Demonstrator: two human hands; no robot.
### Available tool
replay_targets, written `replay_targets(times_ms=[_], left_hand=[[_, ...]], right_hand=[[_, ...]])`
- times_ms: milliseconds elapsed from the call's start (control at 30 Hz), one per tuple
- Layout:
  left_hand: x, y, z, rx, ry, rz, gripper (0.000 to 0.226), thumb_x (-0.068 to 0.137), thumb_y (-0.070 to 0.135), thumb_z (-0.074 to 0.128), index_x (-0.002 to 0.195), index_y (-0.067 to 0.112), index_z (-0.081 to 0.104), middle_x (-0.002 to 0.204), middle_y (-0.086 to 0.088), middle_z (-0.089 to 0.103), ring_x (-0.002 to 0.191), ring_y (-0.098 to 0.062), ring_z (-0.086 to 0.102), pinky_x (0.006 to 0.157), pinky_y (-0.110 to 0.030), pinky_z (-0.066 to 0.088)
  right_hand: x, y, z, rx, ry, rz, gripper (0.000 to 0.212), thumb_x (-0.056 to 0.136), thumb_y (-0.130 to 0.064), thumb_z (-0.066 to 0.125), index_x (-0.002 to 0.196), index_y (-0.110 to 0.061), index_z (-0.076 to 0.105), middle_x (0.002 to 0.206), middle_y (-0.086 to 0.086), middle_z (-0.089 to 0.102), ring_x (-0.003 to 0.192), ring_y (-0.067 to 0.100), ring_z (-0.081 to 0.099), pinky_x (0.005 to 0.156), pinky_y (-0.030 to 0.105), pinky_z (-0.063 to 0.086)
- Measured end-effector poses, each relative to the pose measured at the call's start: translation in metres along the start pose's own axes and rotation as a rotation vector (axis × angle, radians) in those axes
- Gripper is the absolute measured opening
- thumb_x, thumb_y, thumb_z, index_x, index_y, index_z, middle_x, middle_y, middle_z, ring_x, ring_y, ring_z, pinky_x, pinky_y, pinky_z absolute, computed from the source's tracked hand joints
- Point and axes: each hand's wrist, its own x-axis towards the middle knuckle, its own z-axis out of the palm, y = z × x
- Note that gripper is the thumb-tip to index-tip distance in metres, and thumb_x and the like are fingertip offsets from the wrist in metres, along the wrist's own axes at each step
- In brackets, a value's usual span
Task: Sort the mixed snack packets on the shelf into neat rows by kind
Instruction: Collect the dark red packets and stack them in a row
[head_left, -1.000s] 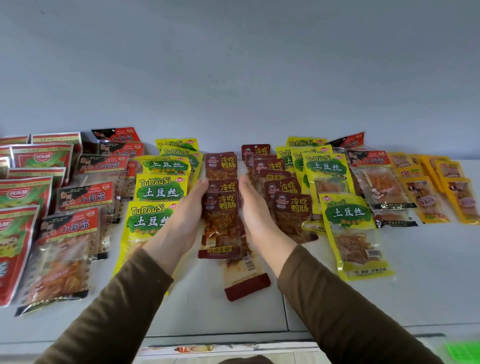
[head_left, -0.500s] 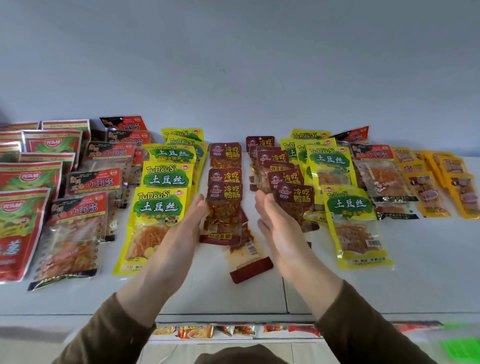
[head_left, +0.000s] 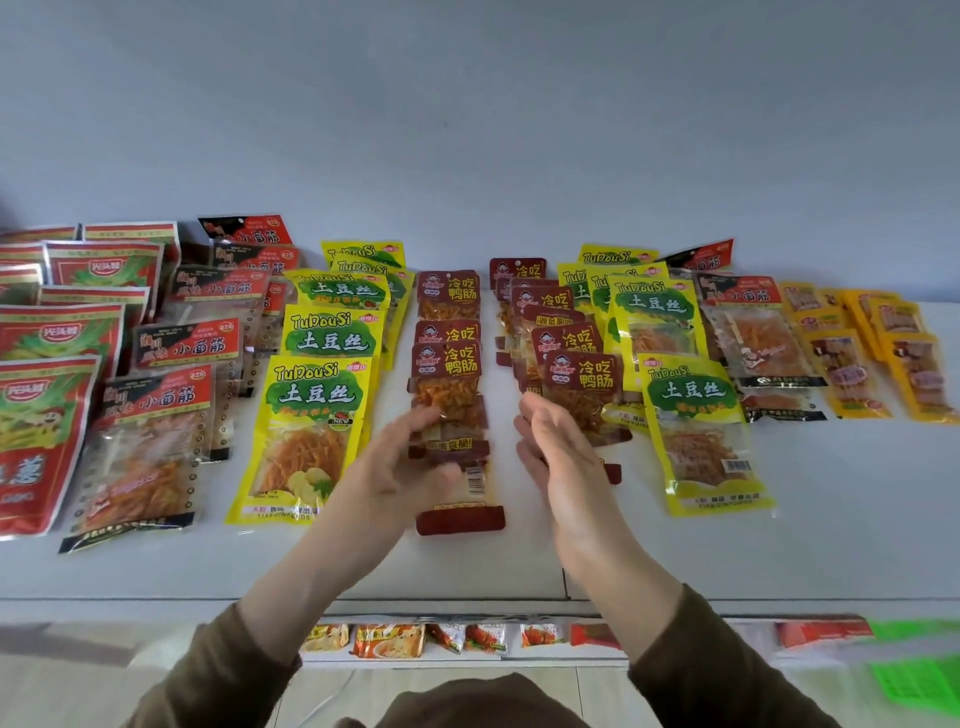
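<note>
Two columns of maroon duck-intestine packets lie mid-shelf: a left column (head_left: 447, 371) and an overlapping right column (head_left: 582, 371). A maroon packet (head_left: 462, 519) lies face down at the near end of the left column, barcode up. My left hand (head_left: 395, 467) curls against that column's lower left edge, with fingers and thumb touching the packets. My right hand (head_left: 563, 457) is held flat and edge-on in front of the right column, hiding its nearest packet's bottom. Yellow-green potato-strip packets flank both columns, at the left (head_left: 317, 400) and at the right (head_left: 693, 400).
Black-and-red gluten packets (head_left: 156, 405) and big red-green bags (head_left: 36, 415) fill the left of the white shelf (head_left: 857, 519). Another black-and-red packet (head_left: 753, 332) and orange packets (head_left: 841, 374) lie at the right. A grey wall backs the shelf. A lower shelf holds more snacks (head_left: 389, 639).
Both hands have drawn back toward me from the sides of the left maroon column. The left hand has curled onto its lower edge, and the right has shifted right toward the other column.
</note>
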Motion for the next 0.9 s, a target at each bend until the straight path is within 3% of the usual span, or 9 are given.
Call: replay_targets(times_ms=[33, 100, 200, 333, 500, 633, 700, 833, 900], left_hand=[[-0.003, -0.005, -0.001, 0.145, -0.051, 0.015, 0.072, 0.086, 0.048, 0.077, 0.149, 0.042, 0.043, 0.159, 0.01, 0.044, 0.137, 0.002, 0.05, 0.106, -0.02, 0.047], [-0.004, -0.015, 0.0, 0.499, -0.147, 0.103, 0.101, 0.07, 0.08, 0.07, 0.157, 0.049, 0.029, 0.168, 0.026, 0.009, 0.154, 0.008, 0.006, 0.125, -0.028, 0.018], [0.001, -0.023, 0.001, 0.734, -0.192, 0.183, 0.097, 0.078, 0.075, 0.065, 0.157, 0.051, 0.016, 0.164, 0.031, -0.011, 0.147, 0.013, -0.024, 0.125, -0.026, 0.0], [0.005, -0.033, 0.001, 0.776, -0.102, 0.35, 0.073, 0.092, 0.075, 0.035, 0.157, 0.041, 0.032, 0.169, 0.019, 0.01, 0.151, 0.012, -0.014, 0.122, -0.013, -0.004], [-0.002, -0.025, 0.0, 0.765, 0.007, 0.539, 0.048, 0.107, 0.057, 0.026, 0.149, 0.047, 0.047, 0.167, 0.011, 0.026, 0.158, -0.005, 0.006, 0.127, -0.022, 0.001], [-0.008, -0.015, 0.004, 0.737, 0.008, 0.699, 0.041, 0.11, 0.048, 0.034, 0.147, 0.044, 0.051, 0.164, 0.008, 0.037, 0.157, -0.013, 0.02, 0.128, -0.03, 0.011], [-0.01, -0.012, 0.008, 0.732, -0.047, 0.741, 0.041, 0.11, 0.047, 0.035, 0.147, 0.04, 0.052, 0.164, 0.008, 0.038, 0.157, -0.016, 0.024, 0.128, -0.04, 0.016], [-0.02, -0.003, 0.014, 0.37, -0.166, 0.613, 0.057, 0.105, 0.058, 0.035, 0.146, 0.025, 0.058, 0.161, 0.009, 0.044, 0.154, -0.014, 0.032, 0.125, -0.035, 0.026], [-0.017, -0.002, 0.012, 0.254, -0.001, 0.469, 0.06, 0.104, 0.062, 0.034, 0.146, 0.026, 0.058, 0.158, 0.015, 0.046, 0.152, -0.007, 0.033, 0.123, -0.033, 0.03]], right_hand=[[-0.002, 0.001, -0.002, 0.016, -0.007, 0.013, 0.028, 0.109, -0.032, 0.044, 0.133, -0.034, 0.058, 0.144, -0.011, 0.057, 0.134, 0.004, 0.053, 0.119, 0.034, 0.039], [-0.006, 0.002, -0.002, 0.032, -0.021, 0.029, 0.026, 0.109, -0.031, 0.045, 0.131, -0.034, 0.058, 0.143, -0.01, 0.058, 0.133, 0.005, 0.055, 0.117, 0.032, 0.041], [-0.009, 0.002, -0.001, 0.046, -0.027, 0.025, 0.026, 0.108, -0.029, 0.046, 0.132, -0.032, 0.057, 0.145, -0.008, 0.057, 0.132, 0.005, 0.056, 0.115, 0.028, 0.043], [-0.01, 0.001, -0.001, 0.081, -0.015, 0.06, 0.023, 0.108, -0.028, 0.046, 0.127, -0.033, 0.059, 0.143, -0.006, 0.059, 0.129, 0.006, 0.058, 0.111, 0.024, 0.045], [-0.013, -0.002, -0.003, 0.146, -0.022, 0.107, 0.021, 0.107, -0.029, 0.05, 0.123, -0.033, 0.063, 0.138, -0.006, 0.064, 0.125, 0.008, 0.062, 0.112, 0.031, 0.046], [-0.019, -0.007, 0.0, 0.255, -0.08, 0.214, 0.031, 0.106, -0.03, 0.052, 0.134, -0.02, 0.061, 0.117, 0.005, 0.076, 0.099, 0.015, 0.073, 0.077, 0.025, 0.058], [-0.021, -0.008, 0.0, 0.255, -0.093, 0.221, 0.031, 0.107, -0.027, 0.051, 0.137, -0.024, 0.058, 0.122, 0.006, 0.074, 0.102, 0.019, 0.074, 0.076, 0.03, 0.057], [-0.021, -0.005, -0.006, 0.196, -0.022, 0.181, 0.047, 0.105, -0.002, 0.049, 0.143, -0.031, 0.054, 0.132, -0.003, 0.068, 0.114, 0.013, 0.07, 0.085, 0.03, 0.057], [-0.02, -0.003, -0.01, 0.17, -0.002, 0.163, 0.056, 0.103, 0.005, 0.049, 0.145, -0.031, 0.053, 0.139, 0.0, 0.065, 0.126, 0.018, 0.063, 0.097, 0.039, 0.056]])
